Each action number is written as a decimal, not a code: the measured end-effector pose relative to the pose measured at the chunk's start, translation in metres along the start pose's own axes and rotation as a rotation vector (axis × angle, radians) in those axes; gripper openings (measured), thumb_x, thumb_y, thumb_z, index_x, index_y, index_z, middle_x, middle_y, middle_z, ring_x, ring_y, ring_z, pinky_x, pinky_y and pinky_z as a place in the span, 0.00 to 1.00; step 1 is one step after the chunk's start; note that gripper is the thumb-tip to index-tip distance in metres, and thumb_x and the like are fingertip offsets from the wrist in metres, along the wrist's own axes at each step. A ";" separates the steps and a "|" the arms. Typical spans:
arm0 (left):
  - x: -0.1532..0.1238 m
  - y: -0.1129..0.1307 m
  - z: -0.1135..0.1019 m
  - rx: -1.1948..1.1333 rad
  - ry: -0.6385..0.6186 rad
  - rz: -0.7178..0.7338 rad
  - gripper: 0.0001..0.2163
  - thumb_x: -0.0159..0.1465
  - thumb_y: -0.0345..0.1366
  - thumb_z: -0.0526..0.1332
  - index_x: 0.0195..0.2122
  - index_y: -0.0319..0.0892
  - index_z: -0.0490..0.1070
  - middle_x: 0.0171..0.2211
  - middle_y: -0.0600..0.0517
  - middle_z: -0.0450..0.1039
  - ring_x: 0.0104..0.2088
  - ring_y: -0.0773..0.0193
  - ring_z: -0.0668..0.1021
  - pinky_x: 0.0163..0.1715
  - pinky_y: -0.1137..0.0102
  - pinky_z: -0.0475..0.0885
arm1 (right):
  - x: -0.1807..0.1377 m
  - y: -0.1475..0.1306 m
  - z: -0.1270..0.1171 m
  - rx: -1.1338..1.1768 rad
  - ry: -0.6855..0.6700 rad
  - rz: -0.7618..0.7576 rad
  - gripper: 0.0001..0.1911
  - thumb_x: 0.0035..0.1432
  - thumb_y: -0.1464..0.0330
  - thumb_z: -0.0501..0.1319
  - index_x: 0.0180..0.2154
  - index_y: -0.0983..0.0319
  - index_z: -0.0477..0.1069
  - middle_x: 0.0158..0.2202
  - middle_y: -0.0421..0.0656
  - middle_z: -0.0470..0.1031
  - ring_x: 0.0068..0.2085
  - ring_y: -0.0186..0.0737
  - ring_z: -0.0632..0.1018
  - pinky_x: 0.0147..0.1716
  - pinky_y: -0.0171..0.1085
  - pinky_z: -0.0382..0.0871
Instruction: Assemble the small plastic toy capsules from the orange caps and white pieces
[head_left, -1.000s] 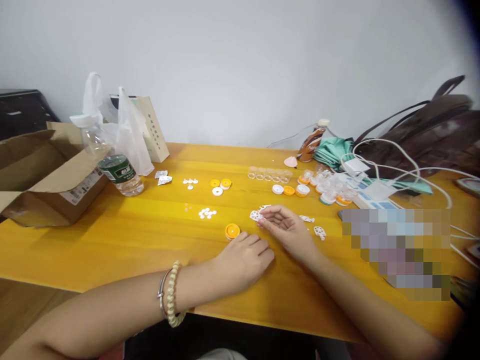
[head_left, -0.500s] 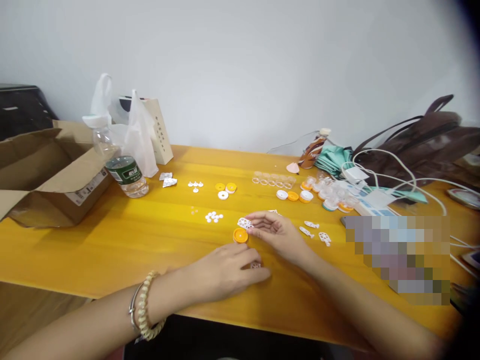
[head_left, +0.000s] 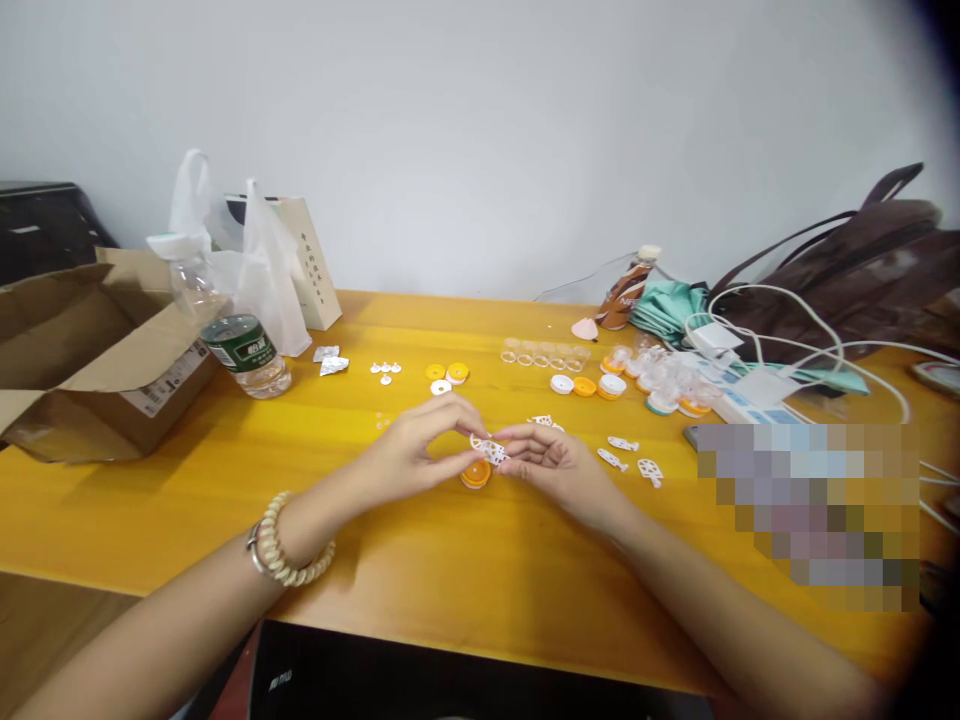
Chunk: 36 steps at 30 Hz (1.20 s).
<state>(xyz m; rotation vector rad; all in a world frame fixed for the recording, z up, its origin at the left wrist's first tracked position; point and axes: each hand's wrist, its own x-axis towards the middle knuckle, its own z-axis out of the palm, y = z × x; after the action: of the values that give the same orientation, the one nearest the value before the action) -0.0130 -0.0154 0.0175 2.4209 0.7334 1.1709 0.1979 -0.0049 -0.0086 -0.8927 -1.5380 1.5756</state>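
Observation:
Both hands meet over the middle of the yellow table (head_left: 225, 500). My left hand (head_left: 416, 450) and my right hand (head_left: 551, 465) each pinch one end of a small white perforated plastic piece (head_left: 489, 448), held just above an orange round cap (head_left: 475, 475) that lies on the table. A bead bracelet and a metal bangle sit on my left wrist. More white cut-out pieces (head_left: 626, 455) lie to the right of my right hand.
Orange and white caps (head_left: 446, 375), clear rings (head_left: 540, 355) and assembled cases (head_left: 660, 385) lie further back. A water bottle (head_left: 232, 335), plastic bags and an open cardboard box (head_left: 90, 350) stand at the left. Cables, a power strip, a green cloth and a brown bag (head_left: 847, 275) crowd the right.
My left hand has lifted off the table and come up to meet the right hand, pinching the white piece. The right hand has carried that piece over the orange cap.

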 end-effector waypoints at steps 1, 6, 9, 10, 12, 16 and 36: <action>0.000 -0.002 0.002 -0.021 0.019 -0.016 0.06 0.59 0.32 0.61 0.37 0.39 0.69 0.34 0.48 0.72 0.38 0.65 0.75 0.41 0.67 0.71 | -0.001 0.000 0.000 0.012 0.007 0.004 0.16 0.45 0.67 0.68 0.39 0.59 0.71 0.30 0.38 0.79 0.33 0.34 0.78 0.39 0.38 0.71; -0.005 -0.005 0.015 -0.186 0.045 -0.114 0.05 0.59 0.33 0.62 0.35 0.39 0.69 0.35 0.49 0.73 0.38 0.66 0.75 0.42 0.66 0.70 | -0.005 -0.001 0.004 0.065 0.033 -0.002 0.19 0.44 0.68 0.68 0.39 0.58 0.67 0.28 0.37 0.78 0.32 0.35 0.79 0.40 0.39 0.70; -0.007 -0.003 0.020 -0.221 0.067 -0.176 0.07 0.59 0.33 0.62 0.38 0.39 0.69 0.37 0.48 0.73 0.38 0.64 0.75 0.43 0.65 0.70 | -0.007 -0.001 0.006 0.070 0.018 -0.005 0.19 0.44 0.68 0.68 0.39 0.58 0.67 0.28 0.37 0.78 0.33 0.36 0.79 0.41 0.40 0.70; -0.008 -0.003 0.022 -0.206 0.054 -0.188 0.09 0.59 0.33 0.61 0.41 0.40 0.69 0.38 0.48 0.73 0.39 0.64 0.75 0.44 0.64 0.69 | -0.007 -0.001 0.007 0.074 0.015 -0.014 0.19 0.44 0.68 0.68 0.39 0.58 0.67 0.28 0.37 0.78 0.33 0.36 0.79 0.41 0.40 0.70; -0.009 -0.002 0.024 -0.162 0.022 -0.185 0.12 0.59 0.33 0.61 0.46 0.42 0.69 0.40 0.47 0.73 0.41 0.63 0.74 0.44 0.62 0.69 | -0.008 -0.001 0.007 0.076 0.013 -0.038 0.18 0.44 0.68 0.68 0.39 0.57 0.67 0.28 0.36 0.78 0.33 0.36 0.79 0.41 0.40 0.71; -0.010 -0.001 0.025 -0.127 0.017 -0.136 0.11 0.61 0.32 0.59 0.45 0.43 0.71 0.39 0.48 0.72 0.40 0.64 0.74 0.43 0.65 0.69 | -0.008 0.000 0.006 0.053 0.020 -0.052 0.18 0.46 0.68 0.67 0.40 0.57 0.66 0.29 0.37 0.78 0.33 0.36 0.79 0.41 0.40 0.71; -0.012 0.003 0.032 -0.322 0.095 -0.289 0.08 0.58 0.32 0.62 0.40 0.39 0.73 0.37 0.46 0.72 0.37 0.65 0.75 0.41 0.67 0.71 | -0.011 0.009 0.013 -0.115 0.089 -0.322 0.13 0.52 0.68 0.64 0.39 0.57 0.63 0.31 0.39 0.75 0.33 0.35 0.78 0.37 0.37 0.73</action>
<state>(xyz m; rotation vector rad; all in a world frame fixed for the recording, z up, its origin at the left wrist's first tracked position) 0.0071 -0.0274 -0.0075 1.9362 0.8199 1.1874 0.1912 -0.0209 -0.0173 -0.7226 -1.6296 1.2135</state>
